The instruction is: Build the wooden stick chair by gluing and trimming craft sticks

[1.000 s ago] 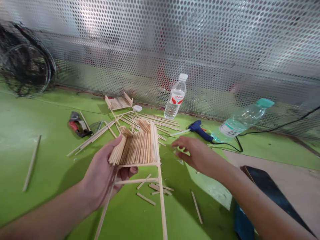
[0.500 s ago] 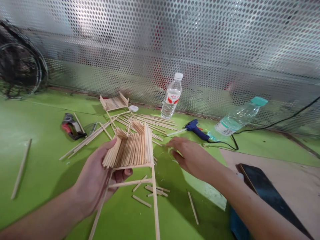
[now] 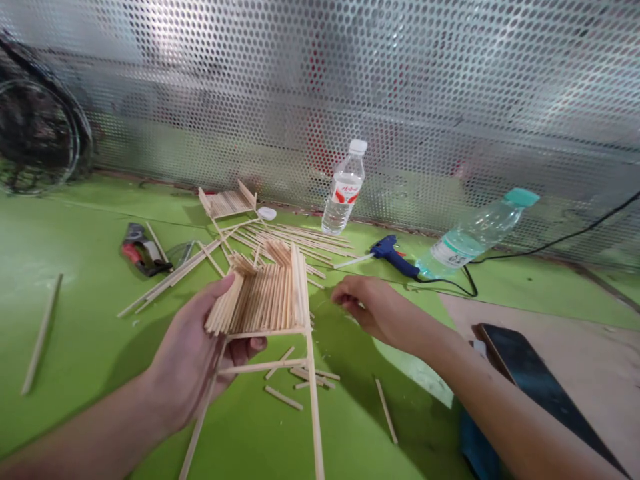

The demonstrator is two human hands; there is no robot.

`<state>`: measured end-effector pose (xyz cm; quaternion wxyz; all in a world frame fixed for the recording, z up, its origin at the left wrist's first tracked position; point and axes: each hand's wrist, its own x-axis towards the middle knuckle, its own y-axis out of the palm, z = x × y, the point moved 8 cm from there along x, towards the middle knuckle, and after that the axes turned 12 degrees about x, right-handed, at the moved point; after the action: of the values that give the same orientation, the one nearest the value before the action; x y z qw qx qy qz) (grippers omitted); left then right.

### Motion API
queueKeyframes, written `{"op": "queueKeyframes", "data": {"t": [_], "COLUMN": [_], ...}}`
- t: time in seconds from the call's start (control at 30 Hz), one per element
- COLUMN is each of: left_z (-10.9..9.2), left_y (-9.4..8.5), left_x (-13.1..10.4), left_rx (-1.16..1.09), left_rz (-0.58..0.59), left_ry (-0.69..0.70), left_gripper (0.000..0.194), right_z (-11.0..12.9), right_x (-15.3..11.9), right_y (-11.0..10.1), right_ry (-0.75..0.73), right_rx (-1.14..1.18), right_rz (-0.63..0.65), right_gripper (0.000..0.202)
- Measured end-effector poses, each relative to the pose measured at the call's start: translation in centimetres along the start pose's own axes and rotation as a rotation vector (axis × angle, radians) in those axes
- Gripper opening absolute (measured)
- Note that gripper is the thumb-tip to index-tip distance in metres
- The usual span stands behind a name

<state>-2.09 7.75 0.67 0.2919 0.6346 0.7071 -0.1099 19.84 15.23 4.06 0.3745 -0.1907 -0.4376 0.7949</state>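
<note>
My left hand is closed around the side of a small model chair built from thin wooden sticks. Its slatted seat faces up, and two long legs stretch toward me. To the right of the model, apart from it, my right hand hovers over the green surface. The fingers there are curled in toward the thumb; whether something small is between them is hidden. Short cut stick pieces lie beneath the model. Behind it spreads a pile of long sticks.
A second stick model stands at the back. Around it are red-and-grey cutters, an upright water bottle, a blue glue gun with a cord and a tilted green-capped bottle. A phone lies at right, before a perforated metal panel.
My right hand's fingers have curled closer together and its wrist has shifted slightly. My left hand keeps the model nearly still. The view has moved slightly.
</note>
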Motion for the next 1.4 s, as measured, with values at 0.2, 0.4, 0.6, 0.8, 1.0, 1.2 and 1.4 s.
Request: {"op": "queueKeyframes", "data": {"t": [0.2,0.4,0.6,0.8,1.0,1.2,1.4], "left_z": [0.0,0.2,0.2,0.5,0.5,0.4,0.0], "left_y": [0.2,0.2,0.3,-0.1,-0.1,0.2,0.6], "left_x": [-0.1,-0.1,-0.1,0.2,0.3,0.0,-0.4], "left_rx": [0.010,0.028,0.010,0.033,0.013,-0.001,0.039], "left_rz": [0.002,0.000,-0.011,-0.022,-0.022,-0.011,0.017], "left_ry": [-0.007,-0.013,-0.025,-0.015,-0.001,-0.017,-0.005], "left_gripper": [0.039,0.038,0.035,0.036,0.038,0.038,0.038], "right_z": [-1.4,-0.9,-1.7,-0.8,-2.0,-2.2,-2.3], "right_x": [0.3,0.7,1.3,0.6,0.7,0.4,1.0], "right_y": [0.0,0.6,1.5,0.5,-1.8,-0.5,0.6], "right_ry": [0.010,0.012,0.020,0.067,0.182,0.216,0.252], "right_rx": [-0.054,-0.115,-0.122,-0.088,-0.118,-0.137,-0.258], "right_rz": [-0.048,-0.015,0.009,0.016,-0.036,0.019,0.021], "right_gripper": [0.021,0.020,0.025,0.025,0.016,0.009,0.013]}}
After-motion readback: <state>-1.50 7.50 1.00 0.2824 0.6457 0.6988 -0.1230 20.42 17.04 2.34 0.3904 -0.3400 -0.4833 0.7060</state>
